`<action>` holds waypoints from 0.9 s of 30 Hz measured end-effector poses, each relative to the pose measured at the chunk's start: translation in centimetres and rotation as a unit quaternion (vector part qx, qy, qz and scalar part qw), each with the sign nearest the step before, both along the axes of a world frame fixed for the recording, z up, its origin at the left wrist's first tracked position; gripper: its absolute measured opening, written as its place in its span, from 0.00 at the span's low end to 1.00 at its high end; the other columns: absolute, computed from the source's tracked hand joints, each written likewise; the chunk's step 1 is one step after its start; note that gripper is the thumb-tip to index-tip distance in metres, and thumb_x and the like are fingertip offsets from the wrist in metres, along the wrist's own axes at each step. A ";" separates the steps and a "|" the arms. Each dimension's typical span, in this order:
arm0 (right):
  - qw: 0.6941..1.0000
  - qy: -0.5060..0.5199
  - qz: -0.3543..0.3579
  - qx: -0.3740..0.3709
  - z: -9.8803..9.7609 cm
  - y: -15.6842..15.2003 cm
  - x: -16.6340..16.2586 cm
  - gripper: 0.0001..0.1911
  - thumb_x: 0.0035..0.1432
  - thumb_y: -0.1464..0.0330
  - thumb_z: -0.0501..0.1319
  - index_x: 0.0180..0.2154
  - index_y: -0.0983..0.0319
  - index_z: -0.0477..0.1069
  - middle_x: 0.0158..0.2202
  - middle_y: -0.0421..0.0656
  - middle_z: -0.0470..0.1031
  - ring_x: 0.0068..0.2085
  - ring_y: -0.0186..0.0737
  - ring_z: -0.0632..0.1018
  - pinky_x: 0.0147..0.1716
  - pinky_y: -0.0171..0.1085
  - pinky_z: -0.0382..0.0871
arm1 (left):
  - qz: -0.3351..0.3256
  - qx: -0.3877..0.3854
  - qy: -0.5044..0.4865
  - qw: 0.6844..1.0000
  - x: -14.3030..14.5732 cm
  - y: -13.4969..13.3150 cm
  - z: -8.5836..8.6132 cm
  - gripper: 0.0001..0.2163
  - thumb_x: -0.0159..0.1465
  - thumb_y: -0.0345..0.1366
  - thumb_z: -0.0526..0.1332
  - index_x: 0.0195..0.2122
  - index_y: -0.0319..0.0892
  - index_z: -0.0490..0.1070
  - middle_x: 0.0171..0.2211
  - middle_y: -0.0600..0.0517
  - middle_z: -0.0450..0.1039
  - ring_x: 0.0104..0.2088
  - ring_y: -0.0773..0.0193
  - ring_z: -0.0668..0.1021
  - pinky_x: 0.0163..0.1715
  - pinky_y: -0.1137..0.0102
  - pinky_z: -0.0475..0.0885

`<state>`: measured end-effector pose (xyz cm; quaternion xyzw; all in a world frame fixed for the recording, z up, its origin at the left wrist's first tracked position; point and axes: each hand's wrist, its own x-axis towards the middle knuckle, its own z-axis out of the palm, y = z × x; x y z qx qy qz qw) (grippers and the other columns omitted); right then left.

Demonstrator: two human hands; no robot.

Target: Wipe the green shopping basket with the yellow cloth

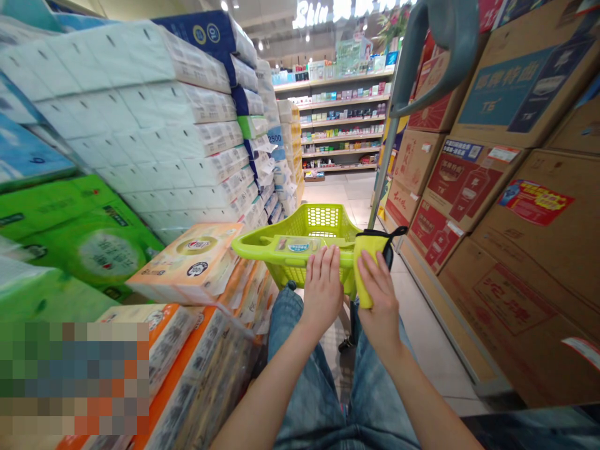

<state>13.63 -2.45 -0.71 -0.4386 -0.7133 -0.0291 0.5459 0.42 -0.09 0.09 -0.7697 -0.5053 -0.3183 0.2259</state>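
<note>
Centre frame, the right hand [379,300] grips a yellow cloth [370,244] against the green basket [255,250]; the left hand's [324,290] fingers drape over its rim, perhaps gripping, I cannot tell. Wiping seems underway, how much remains unclear.

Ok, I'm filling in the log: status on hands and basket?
Left hand on near rim of basket. Right hand on yellow cloth, basket's right corner. Packs close on left, boxes stacked right.
</note>
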 end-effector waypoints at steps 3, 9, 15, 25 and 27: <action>0.997 -0.074 0.029 0.010 -0.6 -0.5 -1.4 0.39 0.57 0.83 0.49 0.68 0.56 0.51 0.65 0.46 0.63 0.70 0.48 0.55 0.64 0.60 0.58 | 0.001 0.007 0.014 1.000 -0.2 0.0 -0.1 0.25 0.67 0.28 0.50 0.66 0.30 0.53 0.64 0.39 0.62 0.67 0.52 0.59 0.66 0.54 0.57; 1.000 -0.019 0.017 0.008 -0.5 0.0 1.3 0.36 0.57 0.81 0.50 0.66 0.56 0.58 0.65 0.45 0.63 0.69 0.48 0.57 0.65 0.59 0.57 | -0.005 -0.002 0.008 1.000 -0.3 -0.1 0.2 0.28 0.65 0.27 0.51 0.67 0.31 0.52 0.64 0.40 0.62 0.67 0.53 0.60 0.66 0.54 0.56; 0.999 0.028 -0.043 0.003 0.4 0.4 1.9 0.34 0.59 0.79 0.50 0.65 0.57 0.59 0.66 0.46 0.63 0.69 0.48 0.57 0.66 0.59 0.54 | -0.009 0.000 -0.006 1.000 0.0 0.0 0.1 0.28 0.65 0.27 0.51 0.67 0.30 0.52 0.64 0.39 0.62 0.66 0.52 0.61 0.67 0.53 0.55; 0.996 -0.079 0.033 0.009 -0.7 -0.4 0.0 0.38 0.59 0.82 0.50 0.68 0.55 0.52 0.65 0.44 0.63 0.70 0.47 0.56 0.65 0.57 0.58 | -0.005 0.003 0.007 1.000 -0.2 0.1 -0.2 0.27 0.66 0.28 0.50 0.67 0.30 0.52 0.65 0.39 0.62 0.67 0.52 0.59 0.66 0.53 0.56; 0.999 -0.037 0.021 0.005 -0.5 -0.1 1.4 0.36 0.58 0.81 0.50 0.66 0.55 0.56 0.66 0.44 0.63 0.69 0.48 0.56 0.66 0.58 0.57 | -0.005 0.002 0.002 1.000 -0.1 0.1 -0.1 0.28 0.65 0.27 0.51 0.67 0.30 0.52 0.64 0.39 0.62 0.67 0.52 0.60 0.67 0.53 0.55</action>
